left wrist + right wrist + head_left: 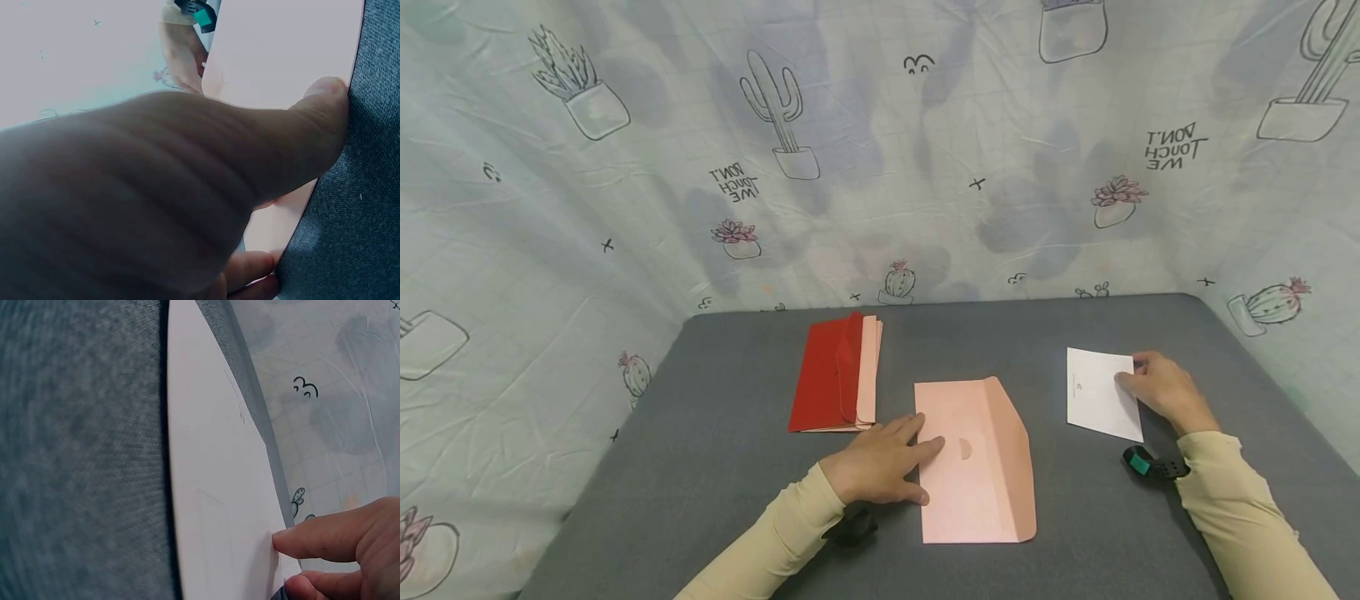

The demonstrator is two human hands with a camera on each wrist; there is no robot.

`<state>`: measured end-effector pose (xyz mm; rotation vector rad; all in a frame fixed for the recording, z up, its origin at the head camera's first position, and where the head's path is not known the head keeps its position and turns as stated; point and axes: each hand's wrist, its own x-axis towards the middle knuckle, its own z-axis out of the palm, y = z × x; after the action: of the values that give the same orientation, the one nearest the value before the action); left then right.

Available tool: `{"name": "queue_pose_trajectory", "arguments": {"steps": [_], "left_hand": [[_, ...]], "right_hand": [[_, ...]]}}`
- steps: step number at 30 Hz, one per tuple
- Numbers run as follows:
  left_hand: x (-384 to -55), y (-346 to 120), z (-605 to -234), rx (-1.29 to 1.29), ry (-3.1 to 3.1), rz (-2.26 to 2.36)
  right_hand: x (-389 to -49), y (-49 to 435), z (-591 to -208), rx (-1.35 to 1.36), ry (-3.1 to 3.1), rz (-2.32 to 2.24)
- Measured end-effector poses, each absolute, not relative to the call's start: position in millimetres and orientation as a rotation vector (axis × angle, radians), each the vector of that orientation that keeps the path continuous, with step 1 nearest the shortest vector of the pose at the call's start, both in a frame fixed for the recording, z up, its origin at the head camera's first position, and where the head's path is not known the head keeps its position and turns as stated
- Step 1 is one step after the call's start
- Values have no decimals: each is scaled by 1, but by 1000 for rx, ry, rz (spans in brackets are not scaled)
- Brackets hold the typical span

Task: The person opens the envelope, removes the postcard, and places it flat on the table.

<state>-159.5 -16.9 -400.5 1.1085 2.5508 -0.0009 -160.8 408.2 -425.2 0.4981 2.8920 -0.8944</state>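
Note:
A pink envelope (955, 508) lies flat on the grey table, its flap folded out to the right and a small half-round mark near its middle. Across its left edge rests my left hand (883, 462), fingers spread; the left wrist view shows the thumb (319, 103) lying on the paper. Further right, my right hand (1168, 392) pinches a white card (1097, 396) by its upper right edge. Small print shows on the card's left part. In the right wrist view the thumb and fingers meet at the edge of the card (212, 456).
Left of the pink envelope, a red envelope (823, 375) lies beside and over several pale pink ones (868, 367). A printed cloth (880, 150) with cactus drawings hangs behind the grey table (715, 467). Each wrist wears a black strap (1161, 465).

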Motion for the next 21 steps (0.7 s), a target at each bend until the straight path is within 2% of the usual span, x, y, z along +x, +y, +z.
{"name": "queue_pose_trajectory", "arguments": {"steps": [21], "left_hand": [[-158,-17,-398,1119,2556,-4]], "right_hand": [[-162,408,-426,530,2861,-943]]}}
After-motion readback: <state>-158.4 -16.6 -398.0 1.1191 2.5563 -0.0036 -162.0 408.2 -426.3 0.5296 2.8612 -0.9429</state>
